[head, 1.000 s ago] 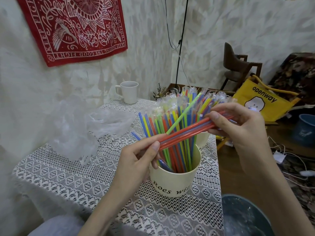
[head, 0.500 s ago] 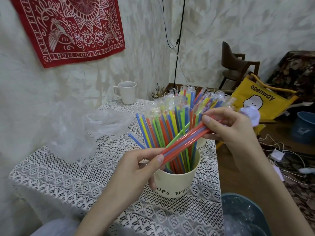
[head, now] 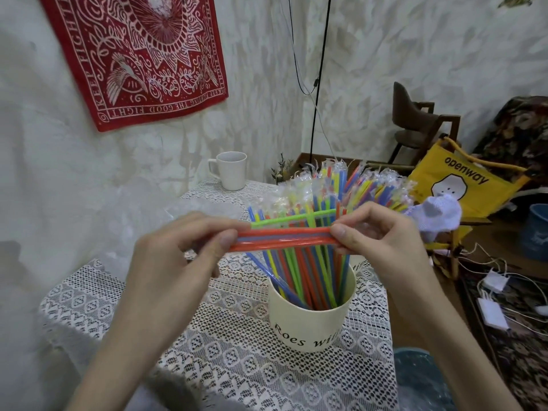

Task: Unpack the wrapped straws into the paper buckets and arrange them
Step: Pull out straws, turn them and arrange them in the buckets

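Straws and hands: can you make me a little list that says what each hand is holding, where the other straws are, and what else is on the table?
left hand: pinches the left end of the bundle of orange and blue plastic straws
right hand: pinches the bundle's right end
bundle: held level above the cream paper bucket with black lettering
bucket: stands on the white lace tablecloth, full of coloured straws
wrapped straws: fan out behind the bucket, still in clear wrappers
white ceramic mug: at the table's far edge
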